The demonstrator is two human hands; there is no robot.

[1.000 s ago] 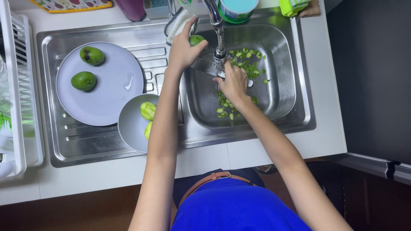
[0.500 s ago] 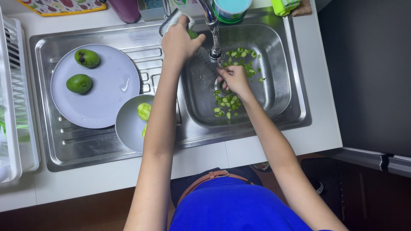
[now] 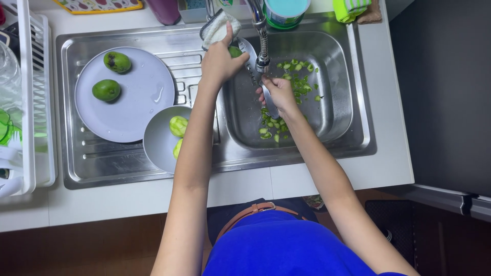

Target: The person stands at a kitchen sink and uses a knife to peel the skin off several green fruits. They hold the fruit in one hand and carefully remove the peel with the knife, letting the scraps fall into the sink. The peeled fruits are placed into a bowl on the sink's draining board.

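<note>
Hands meet under the tap [image 3: 261,38] at the sink [image 3: 353,92]: the left hand [image 3: 219,64] is clenched round a small green fruit [image 3: 235,51], of which only a rounded end shows past the fingers, held at the basin's left rim just beside the spout; the right hand [image 3: 279,94] grips a knife [image 3: 249,55] by its handle, and the blade runs up and to the left from the fist toward the fruit, its tip close to or touching it. How the fruit's own long axis lies I cannot tell, since the fist hides most of it. Green peelings [image 3: 294,79] are scattered over the basin floor below the hands, some under the right wrist and more toward the far side. Left of the basin, on the drainboard [image 3: 102,163], a grey bowl [image 3: 156,140] holds two pale, already peeled fruits [image 3: 178,126], and touching it a round grey plate [image 3: 138,102] carries two whole green fruits [image 3: 106,90] with skin on. Judging from that, the work looks about half done: two peeled, one in hand, two waiting. A white dish rack [image 3: 30,102] stands on the counter [image 3: 245,189] at the far left, and a teal-lidded tub [image 3: 286,13] sits behind the tap.
</note>
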